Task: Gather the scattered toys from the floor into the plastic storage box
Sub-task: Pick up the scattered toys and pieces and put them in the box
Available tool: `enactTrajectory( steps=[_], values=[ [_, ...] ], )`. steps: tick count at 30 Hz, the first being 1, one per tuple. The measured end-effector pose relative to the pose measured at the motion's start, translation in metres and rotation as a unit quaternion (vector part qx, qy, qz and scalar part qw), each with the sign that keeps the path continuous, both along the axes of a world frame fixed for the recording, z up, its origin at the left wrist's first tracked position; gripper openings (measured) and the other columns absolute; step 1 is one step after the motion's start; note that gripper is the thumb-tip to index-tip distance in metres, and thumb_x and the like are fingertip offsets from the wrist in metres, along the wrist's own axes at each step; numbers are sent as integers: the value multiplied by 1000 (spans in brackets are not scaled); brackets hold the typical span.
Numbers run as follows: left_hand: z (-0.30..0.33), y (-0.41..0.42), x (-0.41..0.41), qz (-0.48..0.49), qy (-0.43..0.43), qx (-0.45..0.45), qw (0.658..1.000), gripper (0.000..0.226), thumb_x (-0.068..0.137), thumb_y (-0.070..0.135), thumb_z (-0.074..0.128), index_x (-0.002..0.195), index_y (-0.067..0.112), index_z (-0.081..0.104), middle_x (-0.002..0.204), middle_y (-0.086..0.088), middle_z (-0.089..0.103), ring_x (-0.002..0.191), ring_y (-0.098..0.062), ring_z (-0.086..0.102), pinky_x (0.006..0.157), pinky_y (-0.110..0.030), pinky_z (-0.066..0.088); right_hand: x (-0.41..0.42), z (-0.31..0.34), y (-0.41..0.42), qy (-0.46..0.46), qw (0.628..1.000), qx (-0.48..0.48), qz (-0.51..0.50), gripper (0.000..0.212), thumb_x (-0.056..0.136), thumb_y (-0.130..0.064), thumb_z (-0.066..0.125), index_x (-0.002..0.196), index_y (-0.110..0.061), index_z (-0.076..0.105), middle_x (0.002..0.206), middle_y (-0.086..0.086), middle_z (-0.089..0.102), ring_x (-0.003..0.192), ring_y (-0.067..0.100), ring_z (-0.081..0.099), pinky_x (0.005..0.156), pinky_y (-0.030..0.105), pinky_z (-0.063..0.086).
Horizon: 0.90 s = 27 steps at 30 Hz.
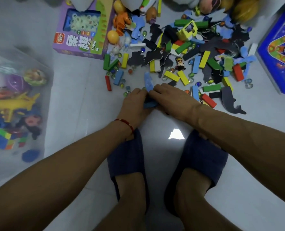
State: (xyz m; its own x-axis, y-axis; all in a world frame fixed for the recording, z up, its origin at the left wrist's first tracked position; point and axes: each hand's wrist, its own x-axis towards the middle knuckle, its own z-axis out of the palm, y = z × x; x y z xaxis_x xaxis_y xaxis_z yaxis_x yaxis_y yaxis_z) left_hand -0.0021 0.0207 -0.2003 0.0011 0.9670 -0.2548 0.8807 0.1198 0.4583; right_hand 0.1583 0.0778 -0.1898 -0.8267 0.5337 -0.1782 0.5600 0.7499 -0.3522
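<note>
blue foam pieces [149, 84]: on floor before feet, pinched between left hand [135, 104] and right hand [171, 99], fingers curled round them. likely light, soft, bendy; hold by edges. storage box [43, 100] at left.

I am reading "XIANG QI" beside large Chinese characters on the purple game box [81, 35]; its smaller print is blurring out.

bare forearms, red string bracelet [125, 122] on L wrist, navy slippers [126, 157]
</note>
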Motion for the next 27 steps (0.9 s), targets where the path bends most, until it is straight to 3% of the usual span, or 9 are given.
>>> enactTrajectory(
  steps=[8,14,18,20,21,22,25,26,27],
  values=[
    [8,7,4,-81,79,-14,993,34,97,24,54,122,1,59,112,-21,60,98,-34,58,76,-29,35,-10,3,7,-21,1000,-9,4,27,97,-15,52,121,-7,60,111,16,57,96,34,55,80,47,47],
    [6,1,6,-157,154,15,975,35,100,4,39,133,1,47,116,-19,52,100,-31,50,86,-36,40,-16,1,4,-63,997,9,-53,25,92,-9,55,117,-6,59,112,18,55,93,38,56,70,44,44],
    [7,0,1,-102,119,-8,988,24,97,8,48,119,2,58,110,-18,58,97,-32,55,72,-28,31,0,9,5,57,995,-15,-82,25,80,-9,65,104,-3,63,99,18,58,86,36,57,66,39,43],
    [4,2,-1,-67,84,-25,994,17,96,13,54,106,2,64,100,-17,61,90,-31,58,69,-26,30,11,16,-3,148,966,-67,-199,21,79,-15,69,99,-9,66,96,8,62,84,23,58,69,34,48],
    [2,2,-2,-43,58,-33,997,17,96,15,56,99,2,65,94,-17,62,85,-29,59,67,-26,31,14,19,-8,195,927,-130,-294,18,81,-17,70,98,-11,68,95,3,64,80,16,59,68,28,49],
    [2,3,-3,-16,29,-39,999,18,96,17,57,93,1,66,88,-16,63,80,-27,58,65,-27,31,16,22,-11,262,845,-241,-399,14,83,-15,69,96,-10,68,92,3,64,73,13,59,63,25,49],
    [5,1,-3,46,-45,-31,997,21,96,17,57,96,1,70,88,-11,67,79,-22,59,65,-24,36,24,33,-16,438,443,-574,-532,9,87,-12,57,90,-5,61,79,10,57,56,15,46,45,23,37],
    [7,-1,-2,57,-52,-28,997,21,96,15,56,103,2,71,93,-10,68,81,-20,59,68,-22,37,30,34,-18,457,364,-622,-522,11,87,-15,52,89,-6,59,77,7,56,55,13,42,44,21,32],
    [8,-1,-2,58,-51,-27,997,22,96,14,56,107,2,70,97,-11,69,84,-21,59,72,-23,40,36,33,-19,471,322,-647,-506,15,84,-17,47,88,-8,58,76,5,54,53,13,39,42,21,27]
  ],
)
